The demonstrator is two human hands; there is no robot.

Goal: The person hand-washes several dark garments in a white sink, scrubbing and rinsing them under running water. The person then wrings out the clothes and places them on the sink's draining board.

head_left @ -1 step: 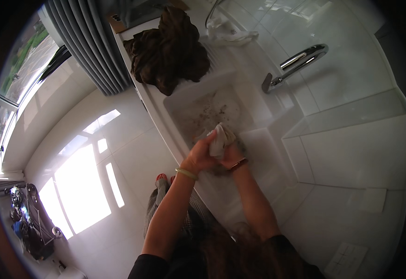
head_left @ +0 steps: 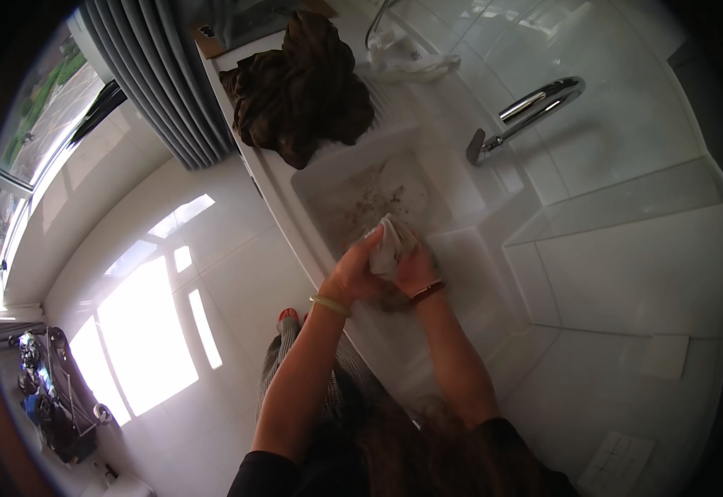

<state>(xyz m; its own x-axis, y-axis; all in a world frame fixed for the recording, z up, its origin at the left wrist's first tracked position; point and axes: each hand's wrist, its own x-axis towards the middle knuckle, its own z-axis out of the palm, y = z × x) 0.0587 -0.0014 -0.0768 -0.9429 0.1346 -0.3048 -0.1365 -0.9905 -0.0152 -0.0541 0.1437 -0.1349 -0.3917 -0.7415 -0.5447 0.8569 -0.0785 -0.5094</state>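
A bunched, wet white cloth (head_left: 390, 245) is held between both hands over the near part of the white sink (head_left: 353, 164). My left hand (head_left: 356, 272) wraps its left side, the thumb lying along the cloth. My right hand (head_left: 416, 272) grips it from the right, with its fingers partly hidden behind the cloth. Cloudy water (head_left: 386, 190) with dark specks lies in the basin just beyond the hands. A pale bangle (head_left: 331, 306) is on the left wrist and a reddish-brown one (head_left: 427, 291) on the right.
A heap of dark brown fabric (head_left: 303, 95) rests on the counter beyond the basin, near a crumpled white plastic bag (head_left: 407, 60). The chrome faucet (head_left: 527, 116) leans over from the right. A grey curtain (head_left: 159, 79) hangs at the far left, and a folded stroller-like frame (head_left: 59, 393) stands below it.
The right hand has shifted slightly to the right and the cloth has spread a little between the hands. The surroundings look the same.
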